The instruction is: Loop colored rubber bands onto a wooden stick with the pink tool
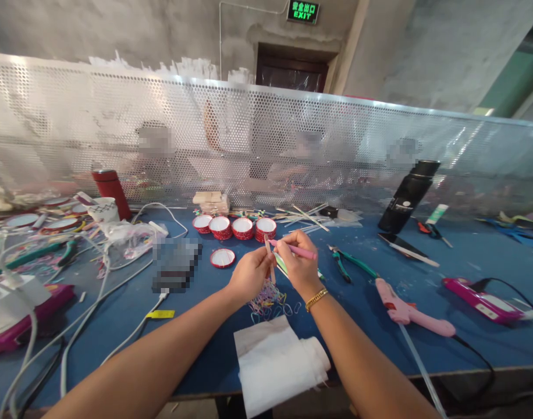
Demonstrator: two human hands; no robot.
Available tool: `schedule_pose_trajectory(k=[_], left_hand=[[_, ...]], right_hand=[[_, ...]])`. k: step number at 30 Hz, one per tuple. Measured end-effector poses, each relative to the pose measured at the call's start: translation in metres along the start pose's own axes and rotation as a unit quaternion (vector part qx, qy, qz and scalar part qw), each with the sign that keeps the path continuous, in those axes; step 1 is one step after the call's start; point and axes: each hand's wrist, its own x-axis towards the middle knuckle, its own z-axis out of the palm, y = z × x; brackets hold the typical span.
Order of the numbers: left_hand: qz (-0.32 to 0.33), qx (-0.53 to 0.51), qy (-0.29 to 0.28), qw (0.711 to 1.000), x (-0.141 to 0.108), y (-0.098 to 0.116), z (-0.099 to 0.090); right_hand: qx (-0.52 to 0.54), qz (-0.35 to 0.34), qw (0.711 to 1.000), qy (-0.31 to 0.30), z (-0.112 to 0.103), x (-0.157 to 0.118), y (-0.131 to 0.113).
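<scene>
In the middle of the head view, my left hand [250, 273] pinches a thin, flat wooden craft stick [273, 274], held upright. My right hand [299, 265], with a gold bracelet at its wrist, is closed around a pink pen [304, 251], its tip at the upper part of the stick. Under both hands lies a pile of small coloured loops [269, 301], which look like paper clips. Just beyond my hands stand stacks of red-rimmed, white round lids [242, 228], with a single lid [223, 258] in front of them. A white tissue roll [284, 369] lies nearest me.
Right of my hands are green-handled pliers [343, 267], a pink glue gun [406, 311] and a black bottle [408, 198]. To the left lie a phone [176, 265], white cables and a red flask [112, 195]. A perforated metal screen [240, 134] borders the table's back.
</scene>
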Motion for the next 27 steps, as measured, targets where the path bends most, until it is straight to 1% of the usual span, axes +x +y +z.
schedule_pose_trajectory(k=[4, 9, 14, 18, 23, 27], left_hand=[[0.0, -0.006, 0.003, 1.0, -0.0001, 0.0006, -0.0004], [0.004, -0.007, -0.001, 1.0, -0.0006, 0.0013, -0.0005], [-0.004, -0.008, 0.006, 1.0, -0.0006, 0.001, -0.0007], [0.0, -0.007, 0.002, 1.0, -0.0007, 0.0007, -0.0007], [-0.002, -0.006, 0.007, 1.0, -0.0006, 0.0012, -0.0013], [0.0, -0.003, -0.001, 1.0, -0.0009, 0.0022, -0.0012]], right_hand=[[0.01, 0.016, 1.0, 0.012, -0.0004, 0.0001, 0.0012], [-0.007, -0.007, 1.0, -0.001, 0.0, 0.0001, 0.0017], [0.002, 0.01, 1.0, 0.013, -0.0007, 0.0004, 0.0005], [-0.005, -0.008, 1.0, 0.0, -0.0002, 0.0004, -0.0007], [-0.001, 0.01, 1.0, 0.012, -0.0006, 0.0004, -0.0007], [0.005, -0.004, 1.0, 0.0, -0.0001, 0.0001, -0.0002]])
